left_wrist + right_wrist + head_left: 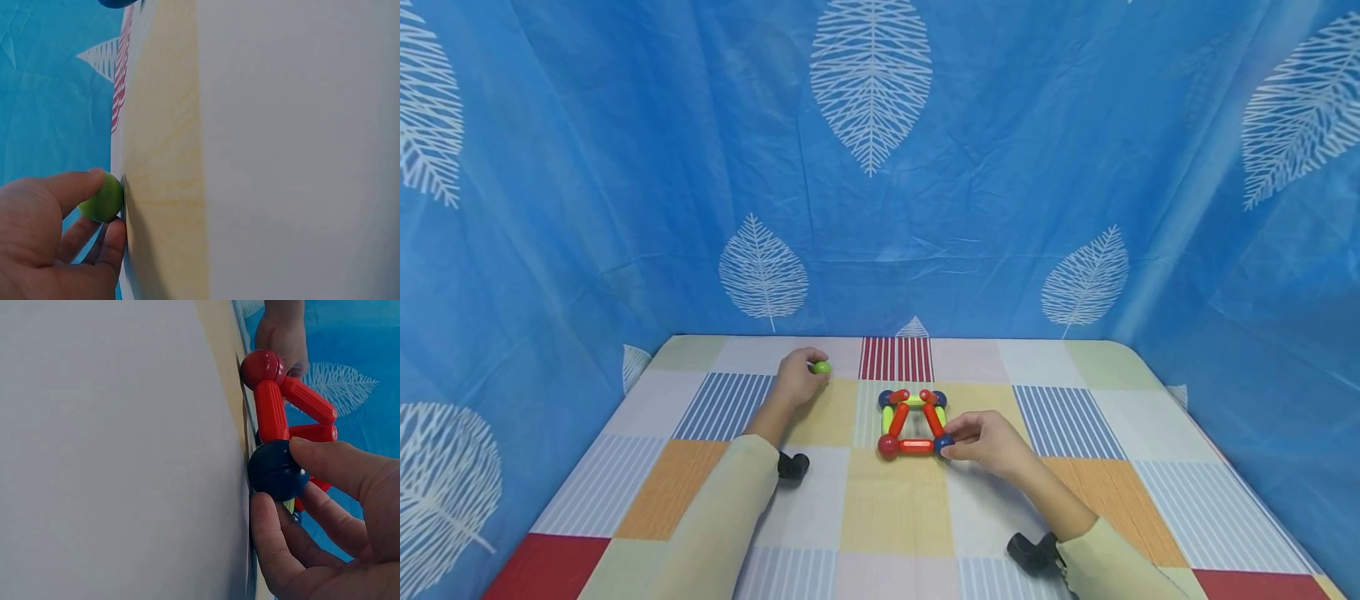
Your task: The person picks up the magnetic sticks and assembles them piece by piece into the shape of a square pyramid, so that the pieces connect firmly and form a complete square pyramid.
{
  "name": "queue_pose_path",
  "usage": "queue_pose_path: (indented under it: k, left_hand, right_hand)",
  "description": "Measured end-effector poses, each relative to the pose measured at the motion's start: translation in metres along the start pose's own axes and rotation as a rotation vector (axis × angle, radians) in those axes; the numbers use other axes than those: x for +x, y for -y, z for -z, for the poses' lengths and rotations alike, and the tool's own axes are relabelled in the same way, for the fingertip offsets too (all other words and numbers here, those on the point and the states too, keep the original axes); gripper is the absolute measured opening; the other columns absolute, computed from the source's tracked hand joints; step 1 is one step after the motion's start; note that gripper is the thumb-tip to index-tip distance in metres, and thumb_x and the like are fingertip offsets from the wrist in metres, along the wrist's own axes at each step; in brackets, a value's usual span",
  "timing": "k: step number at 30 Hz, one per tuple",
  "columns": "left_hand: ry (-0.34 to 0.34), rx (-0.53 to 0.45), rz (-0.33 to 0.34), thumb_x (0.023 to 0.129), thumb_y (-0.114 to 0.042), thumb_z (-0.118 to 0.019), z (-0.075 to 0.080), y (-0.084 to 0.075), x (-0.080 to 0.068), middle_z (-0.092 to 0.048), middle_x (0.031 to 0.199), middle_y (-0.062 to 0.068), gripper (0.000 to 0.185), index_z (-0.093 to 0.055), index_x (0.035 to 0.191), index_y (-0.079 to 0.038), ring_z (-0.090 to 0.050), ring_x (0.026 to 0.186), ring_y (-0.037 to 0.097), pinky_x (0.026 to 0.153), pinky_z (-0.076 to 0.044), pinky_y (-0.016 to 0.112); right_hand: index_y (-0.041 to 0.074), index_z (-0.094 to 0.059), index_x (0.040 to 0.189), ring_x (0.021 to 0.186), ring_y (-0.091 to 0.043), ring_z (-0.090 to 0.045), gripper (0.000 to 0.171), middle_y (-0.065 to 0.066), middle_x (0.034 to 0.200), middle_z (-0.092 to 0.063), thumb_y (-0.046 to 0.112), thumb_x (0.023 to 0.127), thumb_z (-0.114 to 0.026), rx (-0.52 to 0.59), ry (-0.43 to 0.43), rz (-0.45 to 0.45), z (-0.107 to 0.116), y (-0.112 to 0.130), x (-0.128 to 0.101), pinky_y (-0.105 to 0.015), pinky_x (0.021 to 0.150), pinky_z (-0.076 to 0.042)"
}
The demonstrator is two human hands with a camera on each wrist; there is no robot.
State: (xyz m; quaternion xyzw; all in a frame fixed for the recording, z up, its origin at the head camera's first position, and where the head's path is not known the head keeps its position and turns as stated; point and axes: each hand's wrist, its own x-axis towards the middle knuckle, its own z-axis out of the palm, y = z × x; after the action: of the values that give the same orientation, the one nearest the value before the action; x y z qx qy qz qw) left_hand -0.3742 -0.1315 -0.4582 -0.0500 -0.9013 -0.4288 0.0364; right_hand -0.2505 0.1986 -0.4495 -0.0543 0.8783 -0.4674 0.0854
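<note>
Between the thumb and fingers of my left hand is a green ball, held low at the cloth toward the back left. My right hand pinches a dark blue ball at the near right corner of a frame built of rods and balls. A red ball forms the near left corner, joined to the blue one by a red rod. Two more blue balls mark the far corners, with a yellow-green rod between them. Other red rods slant up from the corners, their upper ends without a ball.
A patchwork tablecloth covers the table. Blue curtains with white leaf prints hang behind it and along both sides. Black wrist mounts sit under both forearms.
</note>
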Motion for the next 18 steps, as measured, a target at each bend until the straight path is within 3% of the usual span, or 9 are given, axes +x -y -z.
queue_pose_path:
  k: [10,13,18]
  left_hand:
    - [0.016,-0.028,-0.004,0.092,-0.005,-0.073,0.001,0.003,-0.003,-0.066,0.121,0.019,0.030,-0.068,0.122,0.000,-0.065,0.108,0.033,0.089,-0.056,0.043]
    - [0.038,-0.072,-0.032,0.092,-0.006,-0.074,-0.001,-0.003,-0.006,-0.068,0.121,0.017,0.033,-0.068,0.124,-0.001,-0.066,0.107,0.031,0.090,-0.057,0.042]
    - [0.072,-0.166,-0.101,0.090,-0.007,-0.077,-0.009,-0.027,-0.016,-0.071,0.115,0.014,0.032,-0.069,0.121,-0.002,-0.069,0.104,0.027,0.092,-0.059,0.039]
  right_hand:
    - [0.002,-0.074,0.107,0.086,-0.015,-0.065,0.032,-0.007,0.095,-0.075,0.011,0.079,-0.087,0.041,0.029,-0.005,0.000,-0.002,0.000,-0.028,0.073,-0.054]
    - [0.000,-0.072,0.108,0.086,-0.016,-0.065,0.034,-0.008,0.096,-0.074,0.008,0.079,-0.087,0.065,0.037,-0.010,0.000,-0.002,0.000,-0.028,0.074,-0.055]
    - [0.001,-0.072,0.108,0.086,-0.017,-0.064,0.033,-0.008,0.097,-0.073,0.007,0.079,-0.086,0.075,0.030,-0.033,0.000,-0.002,0.000,-0.028,0.075,-0.056]
